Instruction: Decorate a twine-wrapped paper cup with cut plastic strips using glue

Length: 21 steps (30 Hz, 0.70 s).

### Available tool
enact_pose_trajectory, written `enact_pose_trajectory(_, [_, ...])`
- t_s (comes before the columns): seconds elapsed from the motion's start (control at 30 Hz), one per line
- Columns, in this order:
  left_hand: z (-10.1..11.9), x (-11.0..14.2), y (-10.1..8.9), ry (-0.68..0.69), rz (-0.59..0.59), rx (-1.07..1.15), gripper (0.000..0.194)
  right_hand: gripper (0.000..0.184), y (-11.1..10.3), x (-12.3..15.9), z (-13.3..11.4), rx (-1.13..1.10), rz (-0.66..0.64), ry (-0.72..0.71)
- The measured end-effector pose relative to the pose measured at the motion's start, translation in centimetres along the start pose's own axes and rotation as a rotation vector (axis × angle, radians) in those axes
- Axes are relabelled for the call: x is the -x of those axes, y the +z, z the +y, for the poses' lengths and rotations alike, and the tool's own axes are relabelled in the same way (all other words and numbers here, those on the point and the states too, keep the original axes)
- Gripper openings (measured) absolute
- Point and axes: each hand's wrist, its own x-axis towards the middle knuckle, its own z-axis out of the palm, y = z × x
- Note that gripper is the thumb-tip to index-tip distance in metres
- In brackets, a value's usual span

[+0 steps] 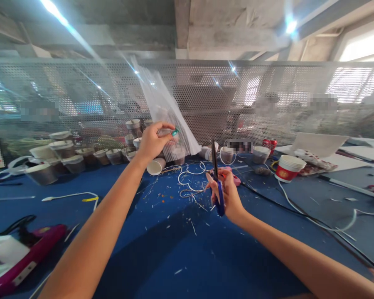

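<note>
My left hand [157, 139] is raised above the table, thumb and fingers pinched on a small shiny green piece [175, 133]. What exactly it is stays too small to make out. Right behind the fingers stands a tall, see-through ribbed plastic sheet [165, 99], slanting up to the left; I cannot tell whether the hand touches it. To the right, my right hand [232, 197] grips scissors [219, 189] with blue handles, the dark blades pointing up and looking closed together. Below and between the hands lie curled white strips [190, 178] and scattered trimmings.
Soil-filled cups [62, 149] crowd the left back, with one tipped cup [156, 166] mid-table. A magenta power strip [28, 261] is at near left. Right are a red-and-white paper cup [288, 168], a red can [269, 144] and a black cable [286, 209]. Behind runs a perforated screen [199, 95].
</note>
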Motion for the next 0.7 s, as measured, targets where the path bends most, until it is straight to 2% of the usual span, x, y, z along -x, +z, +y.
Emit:
enact_pose_trajectory(0.07, [-0.7, -0.2, 0.1, -0.008, 0.043, -0.003, 0.017, 0.04, 0.2, 0.2, 0.5, 0.039, 0.001, -0.095])
enact_pose_trajectory(0.13, [-1.1, -0.3, 0.1, 0.006, 0.066, 0.014, 0.02, 0.042, 0.6, 0.4, 1.1, 0.033, -0.048, -0.121])
enact_pose_trajectory(0.27, [-1.3, -0.3, 0.1, 0.023, 0.042, 0.053, 0.028, 0.052, 1.1, 0.4, 2.0, -0.061, -0.099, 0.022])
enact_pose_trajectory(0.47, [-1.6, 0.0, 0.6, -0.037, -0.02, 0.087, 0.034, 0.064, 1.1, 0.1, 2.1, -0.047, 0.023, 0.113])
enact_pose_trajectory(0.57, [-2.0, -0.1, 0.8, -0.043, -0.024, 0.125, 0.033, 0.061, 1.1, 0.1, 2.2, -0.063, 0.037, 0.154])
enact_pose_trajectory(0.7, [-2.0, 0.0, 0.9, -0.06, -0.039, 0.185, 0.033, 0.042, 1.3, -0.1, 2.1, -0.081, -0.109, 0.142])
